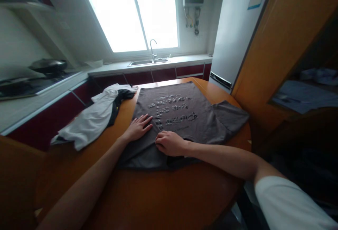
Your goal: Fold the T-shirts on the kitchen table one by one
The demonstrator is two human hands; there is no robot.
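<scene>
A dark grey T-shirt [203, 126] with raised lettering across its chest lies spread on a round wooden table [169, 198]. Its neck opening faces me, and one sleeve spreads out to the right. My left hand [138, 128] rests flat on the left part of the shirt, fingers apart. Just right of it, my right hand [170, 143] is closed with its fingers curled down on the cloth near the collar, where a fold runs up between the two hands. The fingertips of the right hand are partly hidden.
White and black clothing [92, 117] lies in a heap on the table's left side. Beyond the table are a counter with a sink [136, 62], a stove with a wok [49, 66] at left, and a fridge [233, 29] at right. More folded clothes [306, 96] sit on a right-hand shelf.
</scene>
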